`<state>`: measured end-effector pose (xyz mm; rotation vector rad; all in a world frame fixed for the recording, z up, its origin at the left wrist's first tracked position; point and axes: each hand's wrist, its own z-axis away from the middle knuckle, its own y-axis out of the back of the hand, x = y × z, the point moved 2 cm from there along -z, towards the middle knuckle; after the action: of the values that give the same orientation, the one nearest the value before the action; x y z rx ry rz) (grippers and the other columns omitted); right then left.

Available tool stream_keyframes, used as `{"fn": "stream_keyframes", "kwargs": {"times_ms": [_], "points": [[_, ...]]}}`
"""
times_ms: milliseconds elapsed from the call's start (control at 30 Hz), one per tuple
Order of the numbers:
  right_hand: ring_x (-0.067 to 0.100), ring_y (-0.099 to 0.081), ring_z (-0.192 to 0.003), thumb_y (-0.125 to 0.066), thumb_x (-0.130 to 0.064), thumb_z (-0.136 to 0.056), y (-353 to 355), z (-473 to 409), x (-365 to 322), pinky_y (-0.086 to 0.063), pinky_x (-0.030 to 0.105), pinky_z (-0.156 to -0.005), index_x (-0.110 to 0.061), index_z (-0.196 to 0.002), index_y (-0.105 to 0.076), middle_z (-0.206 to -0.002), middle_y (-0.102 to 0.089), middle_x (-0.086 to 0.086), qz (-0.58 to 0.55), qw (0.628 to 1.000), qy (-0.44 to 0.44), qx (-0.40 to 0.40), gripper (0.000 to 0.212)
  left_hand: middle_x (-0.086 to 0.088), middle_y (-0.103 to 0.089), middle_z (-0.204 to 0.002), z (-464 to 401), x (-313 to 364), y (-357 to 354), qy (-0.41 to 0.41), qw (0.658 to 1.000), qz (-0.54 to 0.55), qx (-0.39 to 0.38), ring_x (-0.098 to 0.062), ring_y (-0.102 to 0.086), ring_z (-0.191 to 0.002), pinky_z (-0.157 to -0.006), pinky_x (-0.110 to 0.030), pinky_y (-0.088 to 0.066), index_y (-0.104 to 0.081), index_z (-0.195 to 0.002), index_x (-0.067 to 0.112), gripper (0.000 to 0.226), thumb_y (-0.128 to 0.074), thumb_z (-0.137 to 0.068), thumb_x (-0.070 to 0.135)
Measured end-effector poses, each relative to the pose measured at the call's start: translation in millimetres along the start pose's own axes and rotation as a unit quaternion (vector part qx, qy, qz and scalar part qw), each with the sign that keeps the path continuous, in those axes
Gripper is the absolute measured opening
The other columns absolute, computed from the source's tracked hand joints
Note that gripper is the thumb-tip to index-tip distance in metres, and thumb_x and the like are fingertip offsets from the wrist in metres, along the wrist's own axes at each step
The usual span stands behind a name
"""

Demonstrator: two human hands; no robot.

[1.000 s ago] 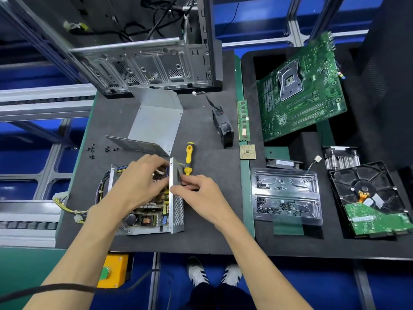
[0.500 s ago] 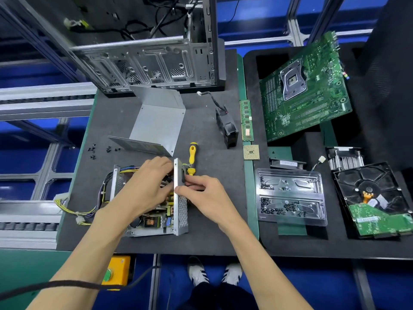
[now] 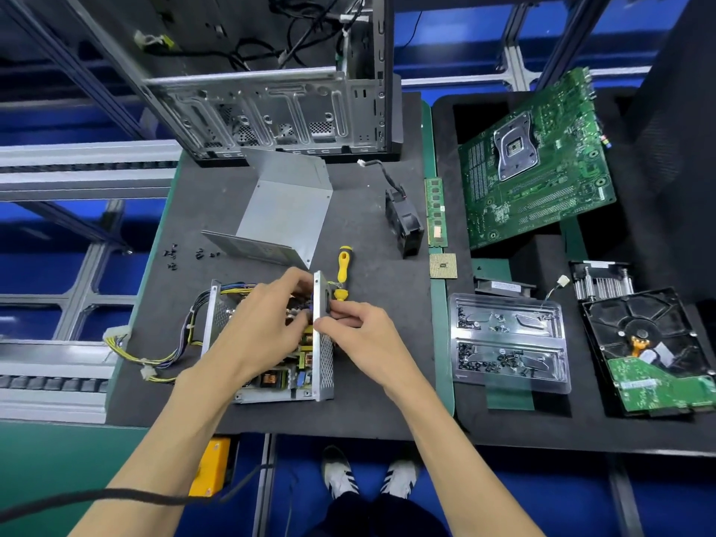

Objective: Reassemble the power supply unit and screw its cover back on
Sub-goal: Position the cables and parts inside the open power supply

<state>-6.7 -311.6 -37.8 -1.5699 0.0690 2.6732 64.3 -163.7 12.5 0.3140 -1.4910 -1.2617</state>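
The open power supply [image 3: 271, 343] sits on the dark mat [image 3: 372, 381] near the front edge of the bench, its circuit board showing and its bundle of yellow and black wires [image 3: 155, 354] trailing off to the left; the left hand [image 3: 263, 323] reaches down into the box from above, fingers curled toward the inside of the right wall, though what they hold there is hidden and cannot be told; the right hand [image 3: 360, 335] comes in from the right, its thumb and fingers pinched together on a small black part at the outer face of that upright perforated wall [image 3: 324, 343]; the cover [image 3: 283, 215], a bent sheet of grey metal, lies just behind the box, off it and standing on its edges; a yellow-handled screwdriver [image 3: 343, 277] lies on the mat beside the wall, just behind the right hand; a few small black screws [image 3: 186, 255] are scattered on the mat to the left of the cover; behind stands an empty computer case [image 3: 279, 110]; a small black fan [image 3: 403, 222] sits to the right of the cover; further right lie a memory stick [image 3: 436, 211], a processor chip [image 3: 443, 266], a green motherboard [image 3: 538, 160], a clear plastic tray [image 3: 507, 343] holding screws, and a hard drive [image 3: 651, 350].
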Motion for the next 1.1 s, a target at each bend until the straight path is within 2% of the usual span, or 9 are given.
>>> {"fn": "stream_keyframes", "kwargs": {"times_ms": [133, 200, 300, 400, 533, 600, 700, 800, 1100], "points": [[-0.012, -0.067, -0.087, -0.072, -0.036, -0.082, 0.3, 0.6, -1.6, -0.049, 0.005, -0.071, -0.051, -0.082, -0.067, -0.085, -0.072, -0.032, 0.002, 1.000, -0.015, 0.007, 0.016, 0.006, -0.068, -0.125, 2.2, 0.1, -1.9, 0.039, 0.999, -0.017, -0.027, -0.024, -0.056, -0.122, -0.100, -0.047, -0.048, -0.050, -0.131, 0.027, 0.039, -0.058, -0.097, 0.009], [-0.005, -0.070, -0.093, -0.069, -0.044, -0.079, -1.0, 1.9, -2.8, -0.055, 0.018, -0.084, -0.046, -0.099, -0.073, -0.096, -0.076, -0.019, 0.010, 1.000, -0.010, 0.006, 0.021, 0.001, -0.067, -0.127, 2.3, 2.3, -3.3, 0.056, 0.998, -0.013, -0.021, -0.027, -0.056, -0.121, -0.099, -0.048, -0.047, -0.050, -0.135, 0.024, 0.036, -0.052, -0.101, 0.012], [0.007, -0.069, -0.107, -0.062, -0.058, -0.081, -3.0, 3.0, -1.9, -0.055, 0.037, -0.102, -0.026, -0.130, -0.070, -0.118, -0.072, -0.005, 0.006, 1.000, -0.009, 0.002, 0.060, -0.002, -0.067, -0.118, 12.1, 14.7, -1.2, 0.063, 0.995, -0.009, 0.078, -0.025, -0.058, -0.114, -0.098, -0.045, -0.046, -0.058, -0.132, 0.018, 0.029, -0.049, -0.104, 0.021], [0.010, -0.073, -0.101, -0.051, -0.049, -0.102, -1.4, 0.9, 2.1, -0.057, 0.039, -0.099, -0.018, -0.126, -0.073, -0.113, -0.075, -0.001, -0.031, 0.998, -0.036, 0.033, 0.044, 0.001, -0.066, -0.109, 21.7, 27.3, -2.0, 0.113, 0.984, 0.016, 0.136, -0.022, -0.057, -0.110, -0.100, -0.046, -0.045, -0.064, -0.127, 0.016, 0.048, -0.046, -0.098, 0.050], [0.022, -0.075, -0.096, -0.041, -0.031, -0.108, -1.6, -1.7, 3.5, -0.056, 0.044, -0.099, -0.013, -0.121, -0.073, -0.107, -0.077, 0.010, -0.049, 0.995, -0.063, 0.065, 0.038, 0.003, -0.065, -0.108, 19.9, 34.7, -9.1, 0.135, 0.982, -0.104, 0.077, -0.023, -0.052, -0.113, -0.100, -0.039, -0.033, -0.062, -0.130, 0.020, 0.078, -0.043, -0.083, 0.080], [0.025, -0.075, -0.098, -0.041, -0.025, -0.106, -1.6, 0.6, 1.8, -0.056, 0.043, -0.099, -0.012, -0.124, -0.072, -0.108, -0.077, 0.012, -0.062, 0.994, -0.065, 0.064, 0.038, 0.005, -0.065, -0.112, 16.0, 32.6, -14.4, 0.130, 0.981, -0.140, 0.046, -0.023, -0.048, -0.116, -0.098, -0.038, -0.029, -0.062, -0.126, 0.028, 0.066, -0.049, -0.083, 0.076], [0.025, -0.072, -0.103, -0.040, -0.020, -0.107, -0.8, 2.7, -1.8, -0.060, 0.027, -0.085, -0.008, -0.122, -0.071, -0.111, -0.075, 0.015, -0.079, 0.992, -0.068, 0.066, 0.036, 0.008, -0.061, -0.095, 9.8, 28.2, -17.2, 0.123, 0.980, -0.148, 0.047, -0.023, -0.047, -0.109, -0.092, -0.039, -0.026, -0.060, -0.095, 0.035, 0.027, -0.056, -0.090, 0.061], [0.022, -0.069, -0.100, -0.039, -0.017, -0.108, -2.1, 4.6, -4.6, -0.060, 0.024, -0.078, -0.008, -0.115, -0.071, -0.112, -0.073, 0.016, -0.100, 0.991, -0.063, 0.064, 0.034, 0.008, -0.058, -0.083, 2.5, 26.9, -14.9, 0.141, 0.977, -0.155, 0.042, -0.022, -0.047, -0.103, -0.084, -0.038, -0.022, -0.045, -0.071, 0.031, 0.033, -0.053, -0.093, 0.055], [0.018, -0.071, -0.104, -0.047, -0.027, -0.108, -4.5, -1.8, 3.4, -0.061, 0.033, -0.088, -0.012, -0.118, -0.075, -0.107, -0.076, 0.006, -0.055, 0.994, -0.050, 0.075, 0.034, 0.001, -0.061, -0.082, -4.5, 37.3, -18.5, 0.161, 0.971, -0.173, 0.031, -0.025, -0.047, -0.109, -0.097, -0.044, -0.025, -0.058, -0.080, 0.017, 0.026, -0.050, -0.095, 0.037]]}}
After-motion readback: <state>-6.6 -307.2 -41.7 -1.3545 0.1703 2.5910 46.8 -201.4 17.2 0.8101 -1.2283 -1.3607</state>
